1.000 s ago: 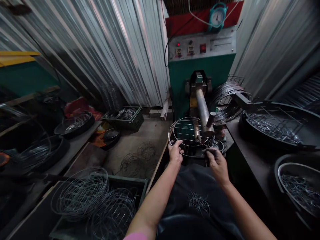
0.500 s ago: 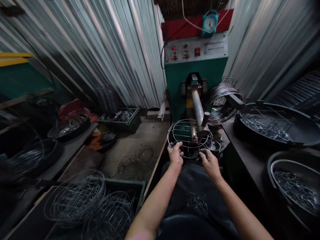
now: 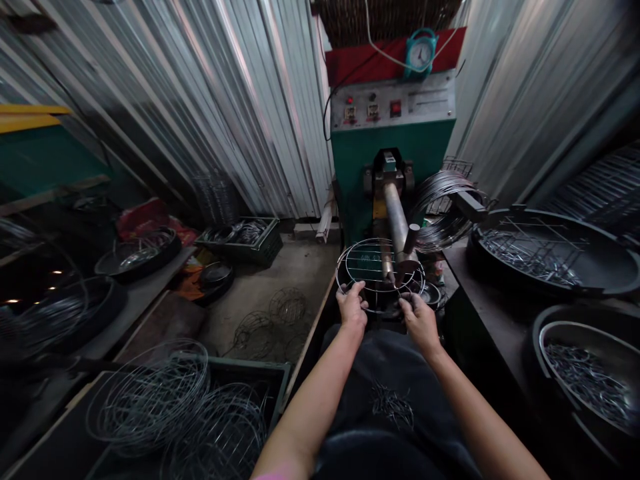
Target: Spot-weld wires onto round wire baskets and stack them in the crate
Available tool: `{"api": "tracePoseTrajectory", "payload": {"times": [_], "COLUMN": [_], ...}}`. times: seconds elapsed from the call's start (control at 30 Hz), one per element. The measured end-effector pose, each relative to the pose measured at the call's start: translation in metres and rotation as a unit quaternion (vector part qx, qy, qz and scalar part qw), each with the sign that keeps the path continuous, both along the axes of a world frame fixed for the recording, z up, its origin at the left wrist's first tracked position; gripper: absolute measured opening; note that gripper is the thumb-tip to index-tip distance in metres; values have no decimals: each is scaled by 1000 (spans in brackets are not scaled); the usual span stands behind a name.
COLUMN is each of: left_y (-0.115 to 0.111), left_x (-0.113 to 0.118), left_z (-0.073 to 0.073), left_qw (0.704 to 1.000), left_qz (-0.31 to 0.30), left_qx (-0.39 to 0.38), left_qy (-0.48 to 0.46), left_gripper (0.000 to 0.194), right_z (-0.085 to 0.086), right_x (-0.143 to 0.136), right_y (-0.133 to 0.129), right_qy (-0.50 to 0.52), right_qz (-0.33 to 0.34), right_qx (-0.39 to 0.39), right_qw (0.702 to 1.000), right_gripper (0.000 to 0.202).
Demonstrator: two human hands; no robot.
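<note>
1. Thin bright steel wire forms the round grid rack [image 3: 373, 273], a ring crossed by straight bars, at centre frame just in front of the green welding machine [image 3: 393, 143].
2. The left hand [image 3: 353, 305] pinches the rack's near rim at its left side, fingers curled around the wire.
3. The right hand [image 3: 419, 317] grips the near rim at its right side.
4. The machine's smooth grey metal cylinder arm [image 3: 397, 217] reaches over the rack.
5. Tangled wire hoops [image 3: 150, 393] fill the lower left; dark round pans of short wire pieces [image 3: 550, 257] sit at right.

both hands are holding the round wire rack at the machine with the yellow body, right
Not quite. Both the left hand and right hand do grip the round wire rack, but the head view shows the machine body is green, not yellow.
</note>
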State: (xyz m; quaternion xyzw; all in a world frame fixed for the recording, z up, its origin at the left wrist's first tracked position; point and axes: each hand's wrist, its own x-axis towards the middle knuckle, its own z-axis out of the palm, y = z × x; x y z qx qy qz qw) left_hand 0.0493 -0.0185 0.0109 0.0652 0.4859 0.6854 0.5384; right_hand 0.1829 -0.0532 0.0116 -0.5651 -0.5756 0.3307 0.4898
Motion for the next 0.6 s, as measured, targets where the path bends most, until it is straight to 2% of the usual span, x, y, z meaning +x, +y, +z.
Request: {"api": "tracePoseTrajectory", "payload": {"times": [0.17, 0.3, 0.43, 0.5, 0.6], "left_y": [6, 6, 0, -2, 2], "left_x": [1, 3, 5, 1, -18], "left_z": [0, -1, 1, 2, 6], "left_qw": [1000, 1000, 999, 999, 994], "left_qz": [0, 12, 8, -7, -47], "left_qx": [-22, -27, -30, -43, -101], "left_qy": [-9, 3, -11, -14, -18], "left_gripper": [48, 45, 47, 47, 44], "right_z": [-2, -5, -6, -15, -42], "right_x": [1, -1, 7, 21, 51], "right_y": [6, 7, -4, -16, -41], "right_qy": [-8, 25, 40, 36, -10], "right_qz": [4, 12, -30, -49, -33], "right_qx": [-4, -29, -10, -21, -89], "right_qw": [1000, 999, 999, 998, 995], "right_gripper": [29, 31, 37, 43, 45]}}
